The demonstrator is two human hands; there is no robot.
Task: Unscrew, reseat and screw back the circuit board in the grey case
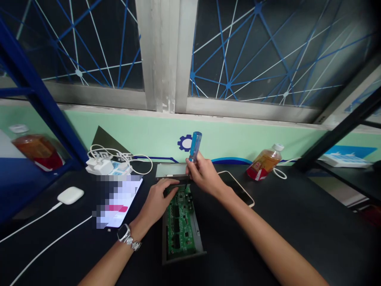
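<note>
A green circuit board (180, 234) lies inside an open dark metal case (200, 238) on the desk in front of me. My right hand (205, 172) grips a screwdriver (195, 143) with a clear blue handle, held nearly upright. Its shaft points down to the far right part of the board; the tip is too small to make out. On the far left edge of the case rests my left hand (159, 198), its fingers stretched over the far end and the thumb apart, holding nothing. A watch (124, 232) and a metal bracelet are on my left wrist.
Left of the case lie a lit phone (122, 206), a power strip (119, 169) with white cables, and a white earbud case (70, 195). A second phone (238, 188) and a drink bottle (264, 163) are on the right. A flat grey panel (169, 169) lies behind the case.
</note>
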